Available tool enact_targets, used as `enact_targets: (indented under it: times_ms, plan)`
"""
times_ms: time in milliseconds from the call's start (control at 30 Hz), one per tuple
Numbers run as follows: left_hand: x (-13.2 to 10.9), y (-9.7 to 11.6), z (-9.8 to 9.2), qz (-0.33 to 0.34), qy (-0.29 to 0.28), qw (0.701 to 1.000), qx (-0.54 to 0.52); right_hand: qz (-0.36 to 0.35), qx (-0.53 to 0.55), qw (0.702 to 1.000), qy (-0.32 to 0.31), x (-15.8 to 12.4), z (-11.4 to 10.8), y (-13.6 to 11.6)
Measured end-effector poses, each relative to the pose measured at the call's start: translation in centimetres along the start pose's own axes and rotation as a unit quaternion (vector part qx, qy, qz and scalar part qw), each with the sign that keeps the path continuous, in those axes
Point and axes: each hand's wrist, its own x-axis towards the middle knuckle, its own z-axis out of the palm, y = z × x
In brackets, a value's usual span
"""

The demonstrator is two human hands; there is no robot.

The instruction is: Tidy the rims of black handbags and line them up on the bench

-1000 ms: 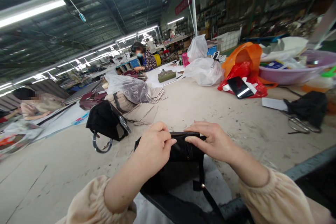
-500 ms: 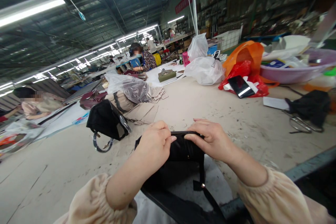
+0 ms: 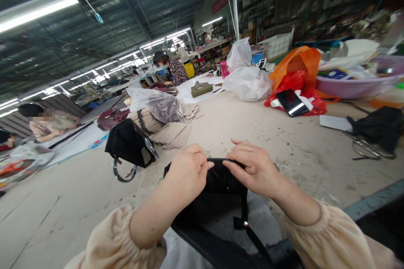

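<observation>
A black bag (image 3: 217,183) lies at the table edge in front of me, its near side open and a strap with a small metal stud hanging at its right. My left hand (image 3: 188,170) pinches the bag's far top edge, thumb on the near face. A short way to the right, my right hand (image 3: 252,167) grips the same edge, thumb in front and fingers behind. Much of the bag's left part is hidden behind my left hand and forearm.
Another black handbag (image 3: 130,145) with wrapped handles stands left, beside beige card pieces (image 3: 170,134). To the right are a phone (image 3: 292,101), a red plastic bag (image 3: 315,105), a purple basin (image 3: 362,84) and scissors (image 3: 366,147). Co-workers sit farther back and at left.
The view has shifted slightly. Both hands keep their hold on the bag's edge, with hardly any movement along it.
</observation>
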Motion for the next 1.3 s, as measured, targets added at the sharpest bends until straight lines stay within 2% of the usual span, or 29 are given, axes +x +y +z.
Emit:
enact_targets:
  times_ms: [300,533,767,1067,1300]
  plan:
    - [0.1,-0.4,0.2,0.015,0.01,1.0,0.003,0.027,-0.027,0.998,-0.045,0.3,-0.3,-0.5]
    - [0.1,0.1,-0.5,-0.007,-0.01,1.0,0.005,0.059,-0.031,0.997,-0.043,0.9,0.7,-0.8]
    - [-0.3,-1.4,-1.5,0.004,-0.02,1.0,0.007,0.096,0.009,0.995,-0.033,1.2,0.2,-0.5]
    - [0.2,-2.1,-0.6,0.0,0.0,1.0,0.009,0.113,0.015,0.993,-0.044,1.1,0.1,-0.3]
    - [0.4,-1.9,-0.4,-0.005,0.005,1.0,0.014,0.091,-0.003,0.995,-0.047,1.2,0.0,-0.6]
